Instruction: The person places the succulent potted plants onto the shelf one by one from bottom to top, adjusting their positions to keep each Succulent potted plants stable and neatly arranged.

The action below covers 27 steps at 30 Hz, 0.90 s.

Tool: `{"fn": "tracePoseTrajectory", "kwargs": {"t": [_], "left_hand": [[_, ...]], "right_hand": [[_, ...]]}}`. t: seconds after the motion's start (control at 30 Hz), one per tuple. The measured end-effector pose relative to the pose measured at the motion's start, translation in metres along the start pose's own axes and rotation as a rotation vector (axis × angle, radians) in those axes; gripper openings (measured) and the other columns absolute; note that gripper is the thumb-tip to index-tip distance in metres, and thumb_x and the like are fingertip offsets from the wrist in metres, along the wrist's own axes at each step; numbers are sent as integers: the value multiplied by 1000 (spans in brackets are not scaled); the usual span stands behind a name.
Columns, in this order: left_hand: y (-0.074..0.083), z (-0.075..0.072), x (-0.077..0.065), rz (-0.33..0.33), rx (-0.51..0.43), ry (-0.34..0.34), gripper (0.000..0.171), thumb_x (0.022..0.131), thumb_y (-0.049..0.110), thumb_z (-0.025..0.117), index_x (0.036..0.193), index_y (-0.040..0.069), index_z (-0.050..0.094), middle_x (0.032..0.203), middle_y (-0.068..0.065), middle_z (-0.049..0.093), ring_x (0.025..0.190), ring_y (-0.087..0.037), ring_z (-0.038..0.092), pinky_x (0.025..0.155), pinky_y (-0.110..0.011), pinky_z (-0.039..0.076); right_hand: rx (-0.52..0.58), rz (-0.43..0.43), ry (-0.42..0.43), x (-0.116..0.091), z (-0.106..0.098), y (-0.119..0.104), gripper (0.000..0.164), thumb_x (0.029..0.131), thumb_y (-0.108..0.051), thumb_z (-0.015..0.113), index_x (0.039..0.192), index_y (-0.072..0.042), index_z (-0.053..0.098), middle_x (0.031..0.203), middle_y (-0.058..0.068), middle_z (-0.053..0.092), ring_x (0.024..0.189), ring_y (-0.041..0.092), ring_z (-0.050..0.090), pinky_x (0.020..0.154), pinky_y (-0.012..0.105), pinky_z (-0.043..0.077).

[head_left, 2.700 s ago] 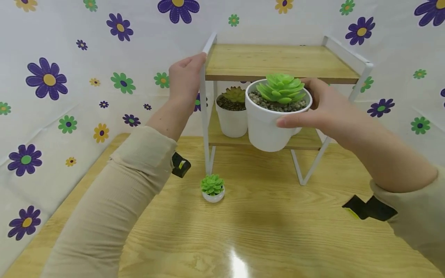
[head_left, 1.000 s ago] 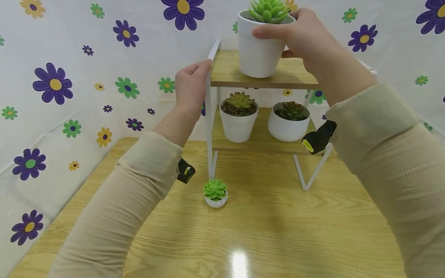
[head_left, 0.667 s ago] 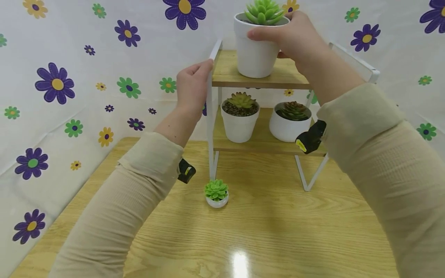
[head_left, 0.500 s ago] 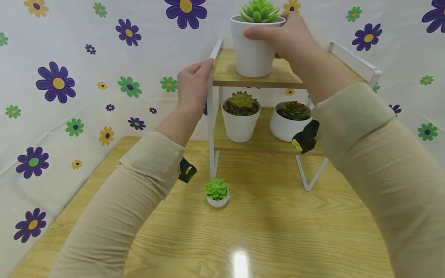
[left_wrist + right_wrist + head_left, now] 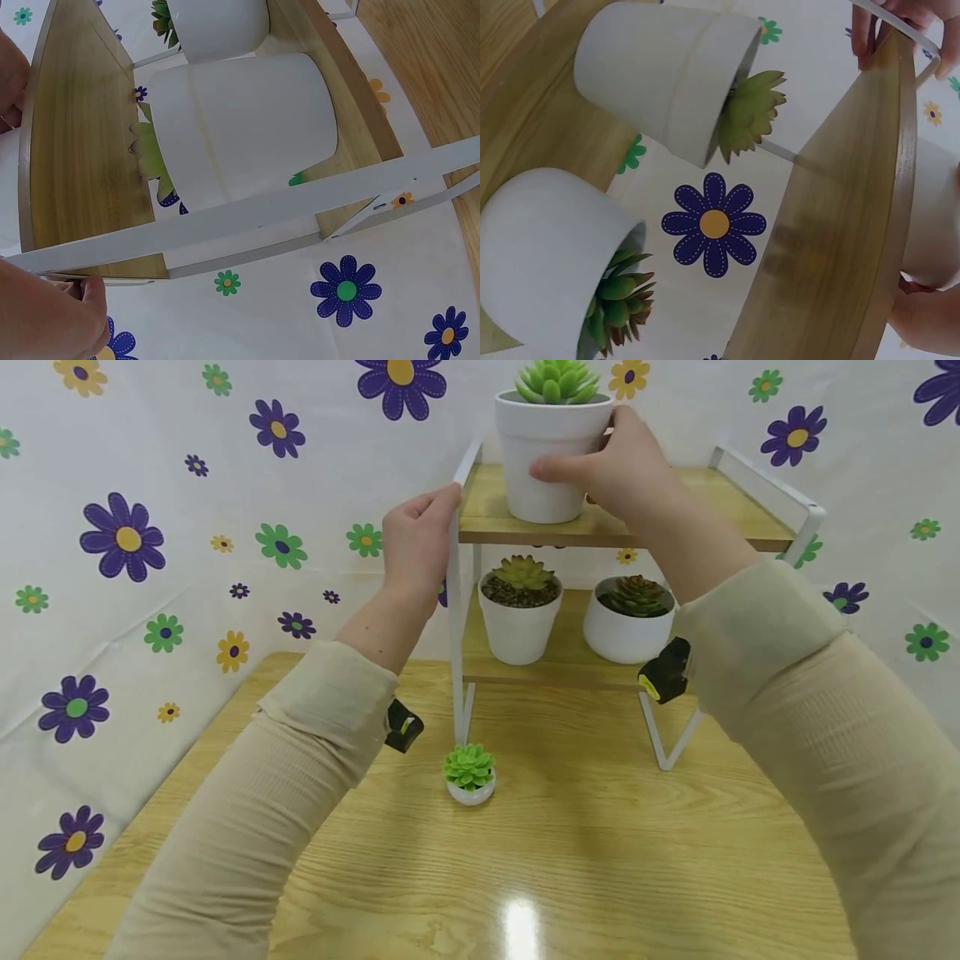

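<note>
Under both my arms runs the wooden table (image 5: pixel 570 860), backed by a white cloth printed with flowers (image 5: pixel 127 539). On the table stands the two-tier shelf rack (image 5: pixel 675 510), wooden boards in a white metal frame, directly ahead of my fingers.

My left hand (image 5: pixel 416 547) grips the rack's front left upright near the top corner; the fingers curl round the white bar with the thumb on the near side. The left wrist view shows only my fingertips at the frame's edge.

My right hand (image 5: pixel 622 468) is on the tall white pot with the green succulent (image 5: pixel 551 447), which stands upright on the top board, just right of my left hand's fingertips. My thumb lies across the pot's front wall and the other fingers wrap round its far right side, so the hand is closed about it.

Below my right fingers, on the lower board, sit a white pot with a yellow-green succulent (image 5: pixel 520 618) and, beside it, a rounder white pot with a dark reddish succulent (image 5: pixel 628 622).

Below my left fingers, on the table by the rack's front left foot, stands a tiny green succulent in a small white dish (image 5: pixel 468 771).
</note>
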<state>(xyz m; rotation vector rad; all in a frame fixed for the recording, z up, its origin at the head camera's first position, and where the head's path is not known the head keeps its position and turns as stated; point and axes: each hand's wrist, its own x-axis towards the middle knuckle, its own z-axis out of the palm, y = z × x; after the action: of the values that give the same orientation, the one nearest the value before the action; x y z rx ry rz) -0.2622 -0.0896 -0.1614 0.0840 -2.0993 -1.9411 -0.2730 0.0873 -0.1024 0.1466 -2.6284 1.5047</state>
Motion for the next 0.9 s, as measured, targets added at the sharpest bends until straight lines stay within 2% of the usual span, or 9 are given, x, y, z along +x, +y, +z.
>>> {"fn": "tracePoseTrajectory", "kwargs": {"t": [0.17, 0.27, 0.37, 0.47, 0.53, 0.63, 0.77, 0.9], "left_hand": [[-1, 0, 0, -3, -3, 0, 37, 92, 35, 53, 118, 11, 65, 132, 2, 54, 120, -10, 46, 102, -29, 40], [-1, 0, 1, -2, -7, 3, 37, 92, 35, 53, 117, 10, 65, 133, 2, 54, 121, -10, 46, 102, -30, 40], [-1, 0, 2, -1, -13, 5, 37, 92, 35, 53, 116, 9, 66, 133, 3, 54, 121, -10, 45, 102, -30, 39], [0, -1, 1, 1, -18, 4, 36, 92, 34, 53, 115, 9, 66, 133, 2, 54, 120, -10, 45, 101, -30, 40], [1, -1, 1, -4, -25, 1, 36, 92, 34, 53, 115, 9, 66, 132, 2, 54, 119, -10, 46, 101, -31, 40], [1, -1, 0, 1, -18, 1, 36, 92, 34, 53, 115, 10, 67, 131, 3, 55, 118, -10, 46, 100, -31, 41], [2, -2, -1, -5, -5, 8, 36, 92, 35, 53, 114, 10, 67, 131, 4, 55, 119, -10, 46, 101, -30, 40], [3, -1, -2, -23, 3, 12, 36, 91, 35, 54, 115, 11, 66, 132, 4, 54, 121, -9, 45, 102, -30, 39]], "right_hand": [[-44, 1, 12, -6, -2, 11, 80, 83, -34, 68, 146, -19, 20, 143, 3, 39, 114, 14, 43, 98, 28, 40], [-39, -45, 35, -19, -4, 18, 74, 85, -33, 66, 145, -18, 25, 139, 3, 41, 115, 15, 44, 99, 28, 42], [-15, -161, 58, -39, -5, 29, 62, 87, -31, 64, 139, -14, 36, 129, 3, 47, 116, 15, 46, 98, 30, 43], [30, -308, 49, -64, -1, 42, 47, 88, -23, 64, 129, -8, 47, 116, 3, 54, 108, 15, 52, 94, 29, 45], [33, -391, 4, -80, 4, 52, 40, 88, -18, 64, 124, -5, 51, 111, 4, 57, 104, 14, 54, 91, 25, 47], [7, -429, -112, -99, 14, 69, 36, 87, -10, 65, 120, -1, 53, 110, 7, 58, 102, 15, 55, 89, 26, 49], [-29, -355, -281, -109, 34, 98, 40, 84, -9, 68, 120, 1, 52, 112, 14, 58, 104, 21, 55, 91, 36, 49], [-62, -263, -397, -107, 59, 133, 48, 84, -13, 69, 124, 2, 48, 113, 16, 57, 107, 28, 55, 90, 39, 50]]}}
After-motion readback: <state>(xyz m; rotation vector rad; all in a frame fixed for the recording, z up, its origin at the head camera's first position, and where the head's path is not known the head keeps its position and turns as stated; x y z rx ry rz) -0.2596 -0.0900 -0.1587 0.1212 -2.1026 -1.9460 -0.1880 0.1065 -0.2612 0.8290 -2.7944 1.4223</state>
